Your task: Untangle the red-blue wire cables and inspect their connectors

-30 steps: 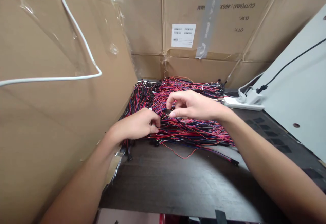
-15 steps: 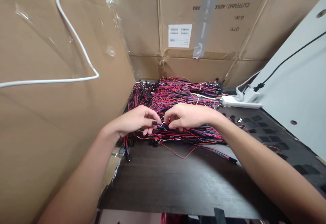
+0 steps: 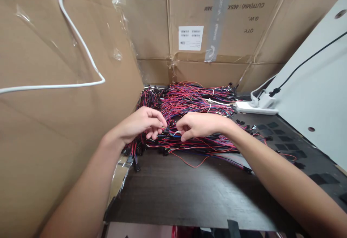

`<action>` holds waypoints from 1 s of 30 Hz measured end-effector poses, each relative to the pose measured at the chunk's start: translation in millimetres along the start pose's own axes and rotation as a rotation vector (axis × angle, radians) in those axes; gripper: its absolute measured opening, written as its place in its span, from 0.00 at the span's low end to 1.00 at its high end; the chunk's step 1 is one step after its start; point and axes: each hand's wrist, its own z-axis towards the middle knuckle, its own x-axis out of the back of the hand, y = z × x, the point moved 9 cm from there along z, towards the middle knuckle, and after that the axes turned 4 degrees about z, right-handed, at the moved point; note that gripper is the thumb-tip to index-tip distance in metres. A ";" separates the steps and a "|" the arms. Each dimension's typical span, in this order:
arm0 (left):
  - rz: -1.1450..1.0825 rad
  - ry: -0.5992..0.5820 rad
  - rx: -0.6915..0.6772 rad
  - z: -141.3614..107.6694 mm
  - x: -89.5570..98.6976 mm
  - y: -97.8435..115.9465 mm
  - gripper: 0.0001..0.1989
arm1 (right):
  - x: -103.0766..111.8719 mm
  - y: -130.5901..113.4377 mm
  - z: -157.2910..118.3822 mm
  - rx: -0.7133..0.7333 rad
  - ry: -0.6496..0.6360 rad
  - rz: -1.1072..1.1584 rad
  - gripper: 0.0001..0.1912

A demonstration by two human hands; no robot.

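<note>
In the head view my left hand (image 3: 146, 122) is pinched on thin wires that lead to a small dark connector (image 3: 167, 130). My right hand (image 3: 199, 125) pinches the end of a short white-and-blue wire (image 3: 176, 133), which runs towards that connector. The fingertips of both hands are a short gap apart. Just beneath and behind them lies a thick heap of red, blue and black wire harnesses (image 3: 187, 102). More harnesses with black connectors (image 3: 189, 145) lie in front, partly hidden by the hands.
A large cardboard box (image 3: 151, 25) stands behind, and cardboard (image 3: 67, 122) rises on the left. On the right a white power strip (image 3: 256, 108) with plugs lies beside a white panel (image 3: 320, 72). The dark tabletop (image 3: 184, 191) extends in front; black tape pieces (image 3: 287, 147) stick to its right side.
My left hand has shifted slightly left and turned the small dark connector to the right of its fingertips. My right thumb has closed onto the white-and-blue wire.
</note>
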 end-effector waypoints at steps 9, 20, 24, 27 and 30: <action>0.384 -0.222 0.046 1.4 -15.1 -17.8 0.07 | 8.4 19.5 9.6 -0.061 0.221 -0.221 0.07; 0.710 -0.006 -0.046 11.9 -5.8 -16.2 0.16 | 5.0 48.1 12.9 -0.238 0.307 -0.396 0.12; 0.809 0.095 -0.007 10.2 1.2 -18.8 0.26 | 7.3 51.9 14.3 -0.228 0.311 -0.367 0.12; 0.810 0.072 -0.006 10.1 -0.6 -20.1 0.29 | 8.5 50.2 16.0 -0.211 0.333 -0.322 0.11; 0.789 0.023 -0.030 11.7 -6.2 -17.6 0.24 | 7.6 48.4 17.4 -0.203 0.336 -0.278 0.09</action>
